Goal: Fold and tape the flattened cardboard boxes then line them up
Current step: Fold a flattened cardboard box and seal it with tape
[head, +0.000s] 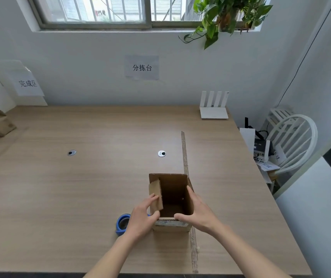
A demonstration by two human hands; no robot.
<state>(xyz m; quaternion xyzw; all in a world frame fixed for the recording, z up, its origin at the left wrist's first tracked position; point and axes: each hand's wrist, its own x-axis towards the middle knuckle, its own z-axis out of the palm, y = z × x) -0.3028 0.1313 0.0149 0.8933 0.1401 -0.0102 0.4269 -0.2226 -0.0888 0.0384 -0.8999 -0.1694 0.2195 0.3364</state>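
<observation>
Cardboard box (172, 199) stands between left hand (142, 215) and right hand (197, 212), both gripping it.

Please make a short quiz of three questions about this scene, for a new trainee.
1. True or false: the cardboard box stands with its top open.
2. Which hand pinches the side flap? A) left hand B) right hand
3. Fill in: the blue tape roll lies on the table just to the ____ of the box.

Key: 1 true; 2 A; 3 left.
</observation>
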